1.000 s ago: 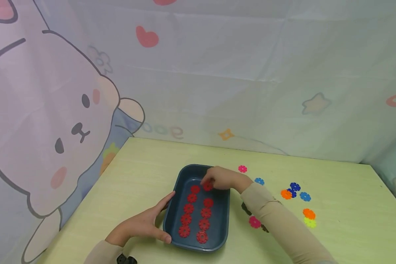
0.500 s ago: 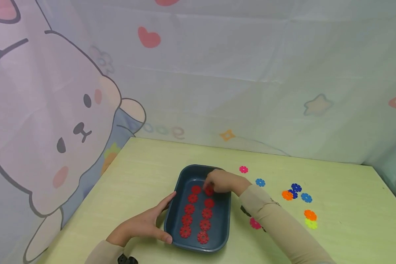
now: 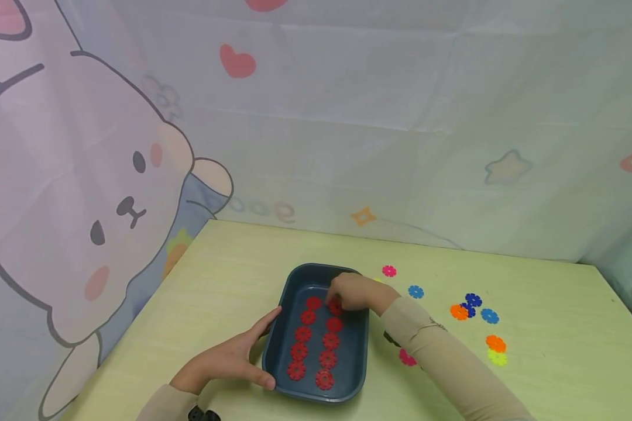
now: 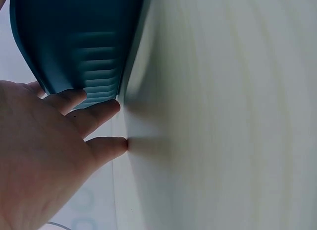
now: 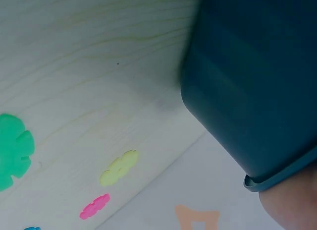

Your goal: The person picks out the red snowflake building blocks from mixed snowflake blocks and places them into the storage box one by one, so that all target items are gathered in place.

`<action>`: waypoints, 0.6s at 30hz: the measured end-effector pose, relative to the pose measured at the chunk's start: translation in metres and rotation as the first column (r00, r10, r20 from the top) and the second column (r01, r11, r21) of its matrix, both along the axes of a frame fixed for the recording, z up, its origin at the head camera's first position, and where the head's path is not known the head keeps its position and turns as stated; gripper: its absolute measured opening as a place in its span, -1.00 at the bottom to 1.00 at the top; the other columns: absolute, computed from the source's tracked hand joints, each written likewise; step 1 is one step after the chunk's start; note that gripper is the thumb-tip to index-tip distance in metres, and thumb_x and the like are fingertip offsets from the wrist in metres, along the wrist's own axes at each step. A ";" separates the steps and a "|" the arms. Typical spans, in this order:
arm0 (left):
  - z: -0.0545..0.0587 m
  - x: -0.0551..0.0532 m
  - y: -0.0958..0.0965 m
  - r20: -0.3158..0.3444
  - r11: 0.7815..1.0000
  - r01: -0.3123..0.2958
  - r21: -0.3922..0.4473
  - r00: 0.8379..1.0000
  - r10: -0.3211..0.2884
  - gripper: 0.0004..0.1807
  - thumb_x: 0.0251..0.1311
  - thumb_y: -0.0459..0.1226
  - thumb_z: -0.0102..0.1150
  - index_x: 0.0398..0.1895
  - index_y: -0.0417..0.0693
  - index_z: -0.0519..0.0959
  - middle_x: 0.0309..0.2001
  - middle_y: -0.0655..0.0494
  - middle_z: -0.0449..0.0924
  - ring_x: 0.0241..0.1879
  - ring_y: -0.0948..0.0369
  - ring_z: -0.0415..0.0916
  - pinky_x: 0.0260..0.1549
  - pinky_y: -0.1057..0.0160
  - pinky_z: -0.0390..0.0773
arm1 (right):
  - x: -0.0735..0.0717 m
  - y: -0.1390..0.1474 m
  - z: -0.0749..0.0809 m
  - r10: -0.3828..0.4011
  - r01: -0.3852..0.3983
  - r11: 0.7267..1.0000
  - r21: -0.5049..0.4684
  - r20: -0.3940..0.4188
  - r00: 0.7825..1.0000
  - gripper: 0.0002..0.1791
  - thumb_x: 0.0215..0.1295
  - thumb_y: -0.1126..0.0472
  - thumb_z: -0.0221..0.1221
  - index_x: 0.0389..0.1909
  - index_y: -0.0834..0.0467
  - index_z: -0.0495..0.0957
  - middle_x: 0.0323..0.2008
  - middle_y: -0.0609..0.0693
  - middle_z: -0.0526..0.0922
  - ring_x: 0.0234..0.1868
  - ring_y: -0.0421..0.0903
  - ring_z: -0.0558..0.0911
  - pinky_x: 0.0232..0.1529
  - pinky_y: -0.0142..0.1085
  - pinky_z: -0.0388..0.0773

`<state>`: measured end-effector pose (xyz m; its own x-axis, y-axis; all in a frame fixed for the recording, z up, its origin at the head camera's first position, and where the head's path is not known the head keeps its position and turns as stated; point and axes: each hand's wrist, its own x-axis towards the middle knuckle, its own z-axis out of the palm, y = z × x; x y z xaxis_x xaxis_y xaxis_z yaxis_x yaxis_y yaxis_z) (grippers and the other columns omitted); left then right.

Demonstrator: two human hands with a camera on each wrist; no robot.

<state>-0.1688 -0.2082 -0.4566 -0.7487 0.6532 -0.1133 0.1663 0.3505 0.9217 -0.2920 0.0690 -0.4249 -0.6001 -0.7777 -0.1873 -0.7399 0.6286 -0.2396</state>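
Note:
A dark blue rectangular tray (image 3: pixel 359 374) stands on the table with two columns of red flower-shaped discs (image 3: pixel 299 351) on its floor. My right hand (image 3: pixel 354 291) reaches over its far right side and pinches a red flower disc (image 3: pixel 335 306) at the top of the right column, partly hidden by the fingers. In the right wrist view the tray's wall hides the fingers. My left hand (image 3: pixel 230 356) rests against the tray's left outer side, thumb near the front corner. Its fingers (image 4: pixel 99 116) are spread and straight along the ribbed wall in the left wrist view.
Loose flower discs lie on the table (image 3: pixel 558 351) right of the tray: pink (image 3: pixel 389 271), light blue (image 3: pixel 415 292), dark blue (image 3: pixel 473 300), orange (image 3: pixel 495 343) and yellow (image 3: pixel 497 357). A green disc (image 5: pixel 14 151) shows in the right wrist view. A printed cloth (image 3: pixel 347 117) hangs behind.
My right hand has shifted slightly toward the near side with the red flower disc, bringing it closer to the right column. My left hand has stayed against the tray.

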 end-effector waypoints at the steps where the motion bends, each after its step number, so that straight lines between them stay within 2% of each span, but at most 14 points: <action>1: 0.000 0.000 0.000 0.000 1.000 0.001 0.001 1.000 -0.001 0.32 -0.07 -0.02 0.50 0.56 0.11 -0.32 0.54 -0.03 -0.25 0.47 -0.11 -0.09 0.30 -0.29 -0.06 | 0.000 0.000 0.000 0.003 -0.003 1.000 0.002 -0.005 1.000 -0.66 0.16 0.51 0.16 -0.16 0.13 0.74 -0.14 -0.02 0.72 -0.05 -0.09 0.63 -0.02 -0.26 0.56; 10: 0.000 -0.004 0.002 -0.004 1.000 0.014 0.000 1.000 -0.014 0.33 -0.07 -0.02 0.50 0.56 0.09 -0.32 0.54 -0.03 -0.25 0.47 -0.10 -0.10 0.30 -0.29 -0.06 | -0.002 0.005 -0.003 0.035 -0.036 0.999 -0.025 -0.045 0.998 -0.66 0.18 0.50 0.13 -0.12 0.14 0.72 -0.13 0.00 0.71 -0.08 -0.08 0.63 -0.04 -0.28 0.56; 15: -0.001 -0.005 0.003 -0.009 1.000 0.022 -0.007 1.000 -0.022 0.32 -0.07 -0.02 0.50 0.56 0.10 -0.32 0.54 -0.04 -0.25 0.47 -0.09 -0.10 0.31 -0.28 -0.06 | -0.002 0.014 0.007 0.022 -0.026 0.988 -0.150 -0.027 0.999 -0.63 0.24 0.48 0.06 0.01 0.21 0.64 -0.11 0.06 0.66 -0.09 -0.05 0.59 -0.02 -0.22 0.54; 18: 0.002 -0.005 0.002 -0.014 0.999 0.032 -0.039 0.999 -0.033 0.33 -0.06 -0.02 0.49 0.56 0.08 -0.34 0.54 -0.04 -0.24 0.47 -0.08 -0.09 0.31 -0.26 -0.03 | -0.001 0.024 0.019 -0.009 0.017 0.967 -0.252 0.034 0.999 -0.63 0.30 0.44 0.07 0.11 0.23 0.57 -0.07 0.10 0.62 -0.12 -0.04 0.58 -0.05 -0.22 0.54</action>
<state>-0.1738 -0.2065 -0.4544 -0.7287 0.6727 -0.1283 0.1912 0.3798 0.9051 -0.2931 0.0928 -0.4055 -0.6074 -0.7944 -0.0054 -0.7212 0.5542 -0.4156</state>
